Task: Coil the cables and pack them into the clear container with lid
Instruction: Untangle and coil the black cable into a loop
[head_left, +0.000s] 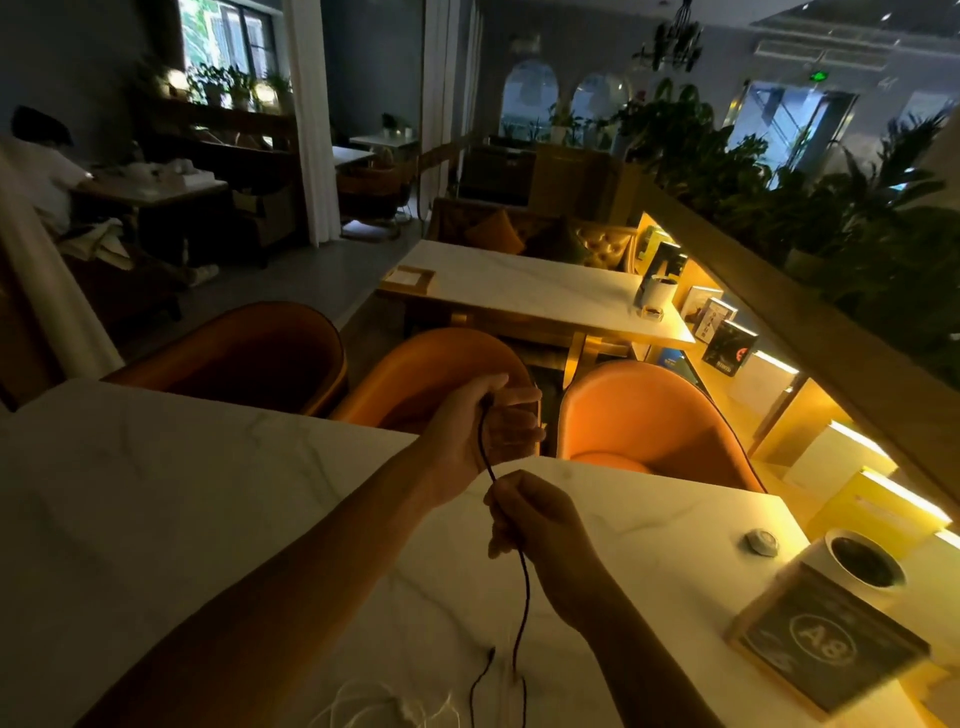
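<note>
Left hand (470, 426) raised over the far edge of the marble table (156, 493), fingers curled round one end of the black cable (522, 571) and round the clear container (519, 421) — both held together. Right hand (540, 519) pinches the cable lower down; the rest trails to the table beside white cables (374, 701).

A thin black cable (522, 571) is running taut from the far hand down through the near hand, then hanging to the near edge of the worktop, its free end (491, 652) curling up there. Thin white cables (374, 701) are lying loosely tangled beside it, to the left.
</note>
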